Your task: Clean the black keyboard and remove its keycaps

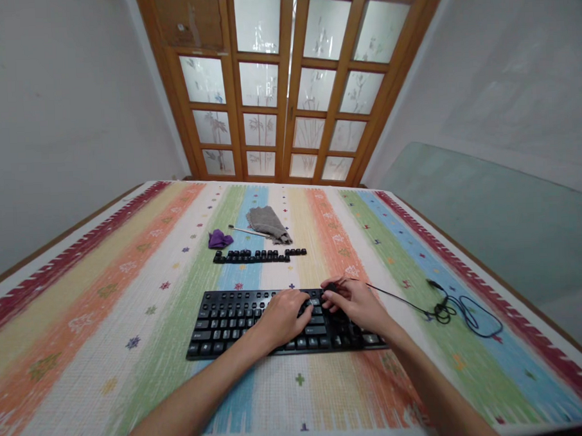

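Observation:
A black keyboard [213, 324] lies on the striped tablecloth, its top row partly bare of keycaps. My left hand [284, 313] rests over its middle, thumb and curled fingers closed around a small dark piece near the upper keys; I cannot make out what it is. Just to the right, my right hand [356, 302] is above the keyboard's right part, with thumb and fingers pinching a small black keycap [330, 287]. Beyond the keyboard, loose black keycaps [254, 257] are lined up in two rows. My palms and wrists hide some keys.
Behind the loose keycaps lie a crumpled purple cloth [219, 239], a thin brush or swab stick [248, 231] and a grey cloth [268, 223]. The keyboard's black cable [442, 309] runs rightward into a loose coil. Wooden glazed doors [285, 83] stand past the table.

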The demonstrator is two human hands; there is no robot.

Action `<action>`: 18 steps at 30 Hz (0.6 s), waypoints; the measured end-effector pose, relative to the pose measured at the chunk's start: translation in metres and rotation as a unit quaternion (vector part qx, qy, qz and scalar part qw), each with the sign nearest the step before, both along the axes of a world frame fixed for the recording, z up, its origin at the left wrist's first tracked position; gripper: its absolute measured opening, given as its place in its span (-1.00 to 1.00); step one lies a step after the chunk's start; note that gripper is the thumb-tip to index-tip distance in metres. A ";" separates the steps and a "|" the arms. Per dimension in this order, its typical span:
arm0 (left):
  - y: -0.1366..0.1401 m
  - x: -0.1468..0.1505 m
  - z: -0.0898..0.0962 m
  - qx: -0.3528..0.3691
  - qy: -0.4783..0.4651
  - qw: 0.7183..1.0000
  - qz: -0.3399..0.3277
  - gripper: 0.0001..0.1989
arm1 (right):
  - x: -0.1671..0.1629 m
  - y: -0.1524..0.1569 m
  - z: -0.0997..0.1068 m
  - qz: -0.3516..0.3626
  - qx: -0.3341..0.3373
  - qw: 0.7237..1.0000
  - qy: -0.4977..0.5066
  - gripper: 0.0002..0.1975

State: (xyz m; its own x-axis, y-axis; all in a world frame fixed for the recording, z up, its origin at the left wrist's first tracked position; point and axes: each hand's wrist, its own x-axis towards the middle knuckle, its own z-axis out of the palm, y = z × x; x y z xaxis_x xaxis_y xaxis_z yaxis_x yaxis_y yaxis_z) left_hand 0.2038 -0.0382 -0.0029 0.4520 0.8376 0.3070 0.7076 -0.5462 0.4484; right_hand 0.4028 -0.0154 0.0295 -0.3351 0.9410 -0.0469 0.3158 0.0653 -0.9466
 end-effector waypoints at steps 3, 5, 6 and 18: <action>0.000 -0.001 -0.001 0.010 -0.003 1.000 -0.001 -0.80 | 0.004 0.008 0.005 0.015 -0.020 1.000 0.015 -0.62; 0.001 -0.001 -0.002 0.014 -0.004 1.000 -0.002 -0.80 | 0.007 0.012 0.007 0.037 -0.027 0.999 0.015 -0.61; 0.001 -0.001 -0.002 0.013 -0.003 1.000 -0.002 -0.80 | 0.009 0.014 0.007 0.053 -0.027 0.998 0.009 -0.62; 0.000 -0.002 -0.001 0.001 0.005 1.000 0.000 -0.80 | 0.008 0.030 0.021 0.175 0.033 0.982 -0.069 -0.74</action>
